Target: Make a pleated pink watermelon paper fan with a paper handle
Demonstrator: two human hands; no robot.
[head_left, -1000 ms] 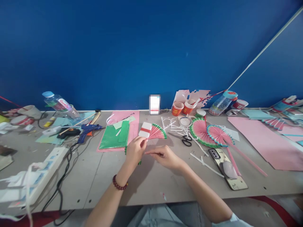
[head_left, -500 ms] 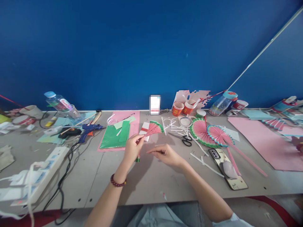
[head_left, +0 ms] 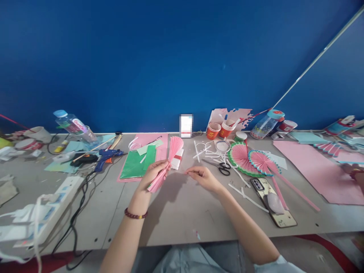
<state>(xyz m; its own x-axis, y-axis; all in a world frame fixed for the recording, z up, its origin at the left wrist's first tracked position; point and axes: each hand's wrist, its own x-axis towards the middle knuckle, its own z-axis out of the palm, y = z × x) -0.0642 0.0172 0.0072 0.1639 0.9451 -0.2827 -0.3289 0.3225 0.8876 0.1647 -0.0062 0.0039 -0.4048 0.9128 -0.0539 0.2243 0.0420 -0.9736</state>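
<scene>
Above the surface (head_left: 182, 216) | left hand (head_left: 152, 172): fingers pinched on pink folded paper (head_left: 175, 147) | right hand (head_left: 204, 179): can't tell if fingers grip | loose pinch could spread folds

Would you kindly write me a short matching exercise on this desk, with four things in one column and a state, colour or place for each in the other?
1. Pleated pink paper
2. Glue gun
3. Scissors
4. Patterned phone

A. Black loop handles
B. Lying camera side up
C. Gripped around its narrow middle by the left hand
D. Blue, left of the green sheets

Pairs: 1-C, 2-D, 3-A, 4-B
</scene>
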